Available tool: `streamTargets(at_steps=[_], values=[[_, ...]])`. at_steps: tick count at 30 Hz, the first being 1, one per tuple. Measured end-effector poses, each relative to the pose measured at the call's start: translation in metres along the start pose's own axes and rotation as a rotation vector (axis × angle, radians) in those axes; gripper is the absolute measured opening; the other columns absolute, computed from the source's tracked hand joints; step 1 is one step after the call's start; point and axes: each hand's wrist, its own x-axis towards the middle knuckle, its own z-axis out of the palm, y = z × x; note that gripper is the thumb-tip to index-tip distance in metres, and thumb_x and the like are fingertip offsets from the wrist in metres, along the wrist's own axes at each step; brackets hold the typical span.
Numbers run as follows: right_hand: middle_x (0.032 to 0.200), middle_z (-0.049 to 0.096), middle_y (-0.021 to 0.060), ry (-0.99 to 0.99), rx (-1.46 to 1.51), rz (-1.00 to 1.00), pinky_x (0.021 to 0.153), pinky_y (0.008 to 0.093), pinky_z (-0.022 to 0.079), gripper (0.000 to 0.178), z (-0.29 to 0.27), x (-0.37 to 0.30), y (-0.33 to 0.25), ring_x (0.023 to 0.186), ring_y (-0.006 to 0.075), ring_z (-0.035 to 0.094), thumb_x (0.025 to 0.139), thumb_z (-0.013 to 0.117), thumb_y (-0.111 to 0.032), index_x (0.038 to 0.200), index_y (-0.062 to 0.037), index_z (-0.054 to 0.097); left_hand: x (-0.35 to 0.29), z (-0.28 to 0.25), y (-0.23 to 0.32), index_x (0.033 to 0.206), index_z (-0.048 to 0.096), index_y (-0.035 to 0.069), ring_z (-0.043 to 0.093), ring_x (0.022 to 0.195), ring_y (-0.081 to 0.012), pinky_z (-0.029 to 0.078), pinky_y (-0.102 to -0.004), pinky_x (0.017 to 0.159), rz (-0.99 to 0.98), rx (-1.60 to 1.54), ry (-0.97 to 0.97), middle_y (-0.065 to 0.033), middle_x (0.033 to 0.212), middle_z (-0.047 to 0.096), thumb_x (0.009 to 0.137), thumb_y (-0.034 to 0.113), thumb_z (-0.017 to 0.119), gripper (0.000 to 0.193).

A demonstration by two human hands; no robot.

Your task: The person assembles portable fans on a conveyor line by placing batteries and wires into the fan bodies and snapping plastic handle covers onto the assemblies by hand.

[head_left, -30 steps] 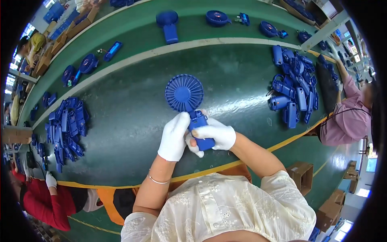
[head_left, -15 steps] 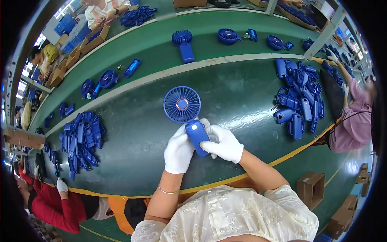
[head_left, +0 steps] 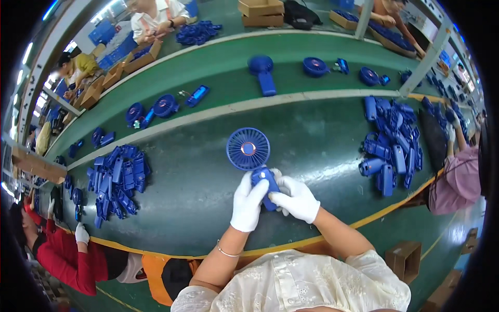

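Observation:
A blue handheld fan [head_left: 248,149] is held over the green worktable, its round grille pointing away from me and its handle toward me. My left hand [head_left: 246,205], in a white glove, is closed around the handle's left side, its thumb lying across the handle's front. From the right, my gloved right hand [head_left: 299,200] grips the handle's lower part, with thumb and fingers on its edge. Both hands hide part of the handle. Whether the blades turn cannot be made out.
Blue plastic casings lie in a left pile [head_left: 117,182] and a right pile [head_left: 395,140] on the worktable [head_left: 197,208]. Beyond a pale rail, a green belt [head_left: 223,67] carries fans and parts, including an upright-lying fan [head_left: 266,83]. Co-workers sit on both sides and opposite.
My left thumb has come over onto the front of the handle. The whole view has shifted, so the surroundings appear lower and further right. Both hands keep hold of the fan.

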Motion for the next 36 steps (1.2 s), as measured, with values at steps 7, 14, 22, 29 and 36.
streamTargets(at_steps=[7,14,22,29,36], values=[[0.101,0.069,0.0147,-0.214,0.254,-0.031,0.056,0.0293,0.053,0.035,0.001,-0.011,0.016,0.067,0.0174,0.064,0.103,0.053,-0.03,0.116,0.0021,0.056,-0.005,-0.018,-0.011,0.131,0.049,-0.002,0.058,0.109,-0.0168,0.048,-0.0342,0.097,-0.064,0.042,-0.019,-0.0101,0.118,0.06,0.095,0.018,0.066,0.045],[0.069,0.062,0.0077,-0.125,0.433,0.041,0.037,0.029,0.042,0.041,-0.008,0.024,0.001,0.042,0.0153,0.051,0.1,0.056,-0.043,0.102,-0.0022,0.061,0.009,-0.016,-0.037,0.145,0.041,-0.002,0.056,0.122,-0.0214,0.047,-0.0362,0.102,0.062,0.286,0.151,-0.0134,0.132,0.058,0.102,0.023,0.056,0.052],[0.097,0.067,0.0149,0.184,0.55,-0.172,0.065,0.0376,0.058,0.033,-0.063,0.186,-0.045,0.076,0.0233,0.066,0.098,0.06,-0.026,0.115,0.0013,0.057,0.009,0.0,-0.02,0.143,0.04,-0.006,0.062,0.114,-0.0332,0.054,-0.0435,0.096,-0.064,-0.064,0.111,-0.0246,0.136,0.055,0.102,0.015,0.053,0.049],[0.116,0.067,0.0177,0.905,-0.627,-0.682,0.099,0.0402,0.049,0.031,-0.168,0.195,-0.056,0.111,0.0355,0.063,0.089,0.06,-0.018,0.117,-0.0054,0.066,0.003,0.002,-0.016,0.143,0.039,-0.008,0.063,0.113,-0.0347,0.054,-0.0455,0.096,-0.102,-0.088,0.119,-0.0264,0.133,0.055,0.102,0.014,0.051,0.048],[0.136,0.056,0.0205,1.249,-1.015,-0.46,0.108,0.0411,0.044,0.056,-0.338,0.214,-0.074,0.125,0.0361,0.055,0.082,0.072,-0.024,0.132,-0.0048,0.057,0.005,0.001,-0.016,0.141,0.04,-0.01,0.065,0.108,-0.036,0.056,-0.0465,0.093,-0.152,-0.139,0.123,-0.0271,0.127,0.059,0.102,0.012,0.05,0.046]])
